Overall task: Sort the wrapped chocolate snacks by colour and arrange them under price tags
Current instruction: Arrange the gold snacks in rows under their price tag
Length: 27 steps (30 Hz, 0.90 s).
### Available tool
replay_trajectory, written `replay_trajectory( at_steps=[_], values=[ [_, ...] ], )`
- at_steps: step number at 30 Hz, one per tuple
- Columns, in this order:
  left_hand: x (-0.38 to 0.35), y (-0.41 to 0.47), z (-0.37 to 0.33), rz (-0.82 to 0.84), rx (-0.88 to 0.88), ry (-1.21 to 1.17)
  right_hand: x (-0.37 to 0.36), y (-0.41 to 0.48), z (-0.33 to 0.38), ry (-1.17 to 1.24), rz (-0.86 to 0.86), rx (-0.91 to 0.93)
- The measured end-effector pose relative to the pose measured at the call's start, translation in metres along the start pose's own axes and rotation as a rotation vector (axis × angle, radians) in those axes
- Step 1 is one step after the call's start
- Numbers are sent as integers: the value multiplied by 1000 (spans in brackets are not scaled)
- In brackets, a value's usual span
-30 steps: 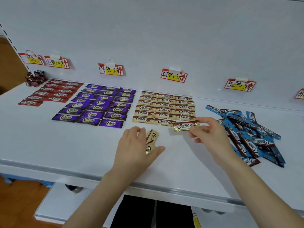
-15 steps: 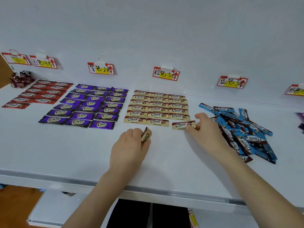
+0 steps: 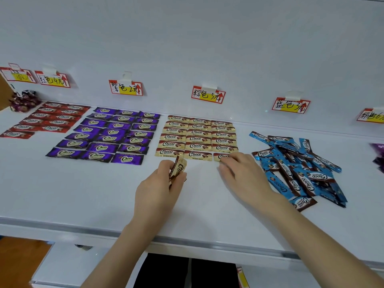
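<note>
- Fingers (image 3: pixel 228 161) of the right hand (image 3: pixel 244 173) lie almost straight. The tips press down on a flat gold-foil wrapped chocolate snack (image 3: pixel 218 156) on the long white shelf (image 3: pixel 83 194). No curl, no pinch.
- I think they're nudging it straight so it lines up w/ its row.
- That snack sits at the front R corner of the neat block of gold snacks (image 3: pixel 197 138), just below the middle red-and-yellow paper price tag (image 3: pixel 208 94).
- The left hand (image 3: pixel 158 190) is curled round a small gold-and-brown snack bundle (image 3: pixel 179 168), held up on end btwn thumb & fingers. Prob kept ready as the next ones to lay down.
- Can't tell how many are in that bundle.
- The messy heap of blue-and-brown wrapped snacks (image 3: pixel 297 169) lies just R of the right hand, under its own blue-word tag (image 3: pixel 291 105). Right colour spot, but not lined up yet.
- The tidy rows of purple wrapped snacks (image 3: pixel 112 138) & the tidy rows of red wrapped snacks (image 3: pixel 47 119) are set out under their tags.
- Hidden: the right hand covers most of the pressed snack, so only its L end shows.
- Cut off: the far-right tag (image 3: pixel 372 116) & a dark purple thing (image 3: pixel 379 154) at the pic edge.
- Blurry: the little pile of dark shiny sweets (image 3: pixel 22 100) far L. Can't tell what kind.
</note>
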<state>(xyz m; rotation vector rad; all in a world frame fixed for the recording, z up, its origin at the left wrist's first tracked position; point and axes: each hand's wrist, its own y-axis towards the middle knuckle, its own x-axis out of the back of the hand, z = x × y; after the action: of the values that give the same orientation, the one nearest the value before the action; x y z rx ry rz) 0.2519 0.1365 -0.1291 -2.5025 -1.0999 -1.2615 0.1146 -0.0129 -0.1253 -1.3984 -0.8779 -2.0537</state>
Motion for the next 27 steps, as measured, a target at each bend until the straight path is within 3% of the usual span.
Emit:
replay_trajectory(
  at_steps=[27],
  values=[
    [15, -6, 8, -78, 149, -378, 4, -1, 23, 68, -50, 77]
  ],
)
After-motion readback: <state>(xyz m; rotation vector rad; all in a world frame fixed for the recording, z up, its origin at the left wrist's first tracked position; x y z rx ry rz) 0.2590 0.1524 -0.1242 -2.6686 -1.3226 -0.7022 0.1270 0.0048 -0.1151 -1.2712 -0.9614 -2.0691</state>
